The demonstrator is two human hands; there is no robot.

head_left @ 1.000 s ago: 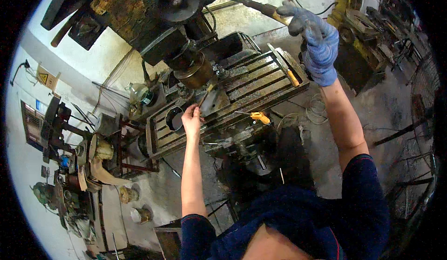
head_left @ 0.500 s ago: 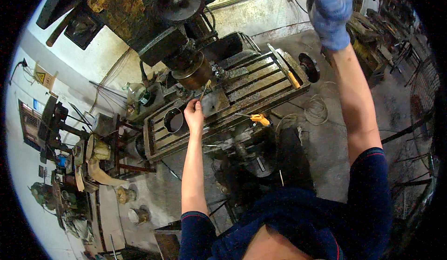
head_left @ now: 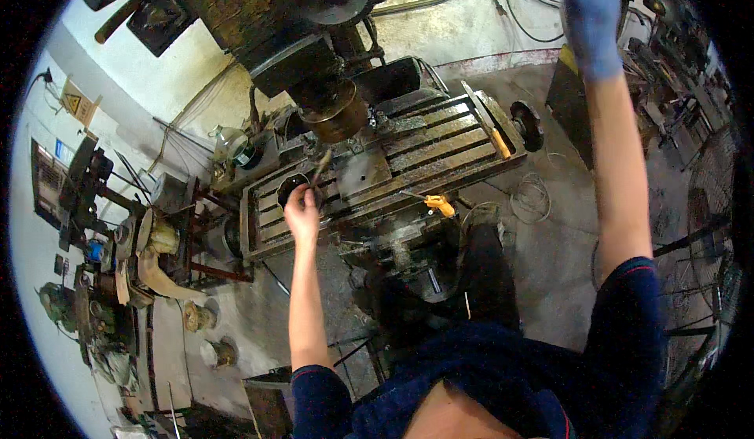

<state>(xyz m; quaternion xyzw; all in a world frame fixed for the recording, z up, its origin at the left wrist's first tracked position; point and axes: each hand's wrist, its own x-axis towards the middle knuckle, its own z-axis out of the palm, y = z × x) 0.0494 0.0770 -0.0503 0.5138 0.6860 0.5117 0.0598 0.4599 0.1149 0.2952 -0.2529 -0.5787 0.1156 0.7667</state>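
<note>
My bare left hand (head_left: 301, 213) is closed on a thin brush (head_left: 321, 165), its tip pointing up and away from me. The hand is over the near side of a round dark pot (head_left: 286, 191) and hides part of it. The pot stands on the slotted milling machine table (head_left: 440, 134). Right of the brush lies a flat metal plate (head_left: 363, 173), below the round brownish cutter head (head_left: 330, 113). My right hand (head_left: 595, 23), in a blue glove, is raised at the upper edge at the far right. Its fingers are cut off or blurred there.
A long tool with a yellow handle (head_left: 501, 144) lies at the table's right end. At the front edge sits a yellow pistol-shaped tool (head_left: 441, 205) with a thin nozzle. A coiled cable (head_left: 531, 201) lies on the floor. A clear bottle (head_left: 235, 145) stands behind the table's left part.
My left hand has drawn the brush from beside the cutter head back and left to the pot. The gloved right hand, earlier by a machine lever, now appears farther right.
</note>
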